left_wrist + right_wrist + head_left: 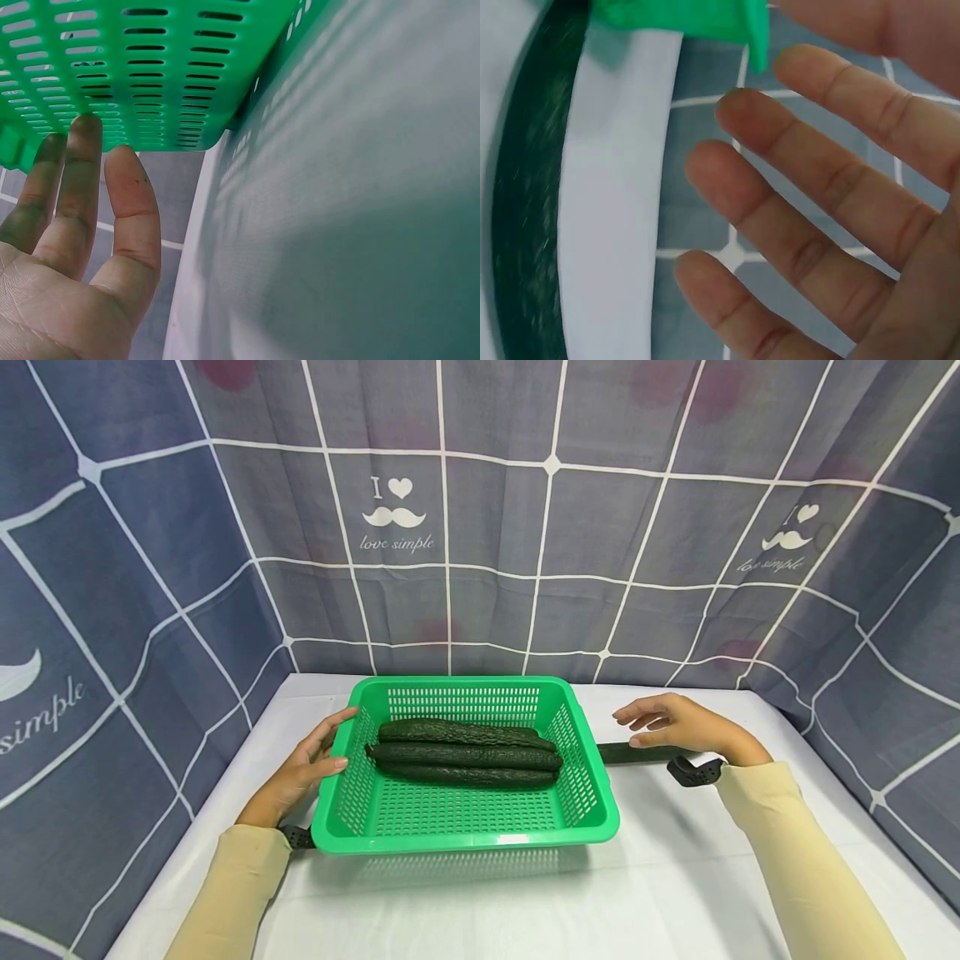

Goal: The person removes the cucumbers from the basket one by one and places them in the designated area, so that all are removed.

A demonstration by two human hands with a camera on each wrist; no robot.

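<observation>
The green basket point(480, 841) hides one end of the outer cucumber point(617, 753); the left wrist view crops the basket.

In front of you, the white bench point(450, 910) is carrying a green basket point(465, 842), and one dark cucumber point(645, 756) is lying to its right.

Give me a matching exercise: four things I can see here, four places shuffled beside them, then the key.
1. Left hand
2. Right hand
3. Three cucumbers
4. Lone cucumber

A. inside the green basket
B. lying on the white table, right of the basket
C. at the basket's left end
D. raised, right of the basket

Key: 1-C, 2-D, 3-A, 4-B
</observation>
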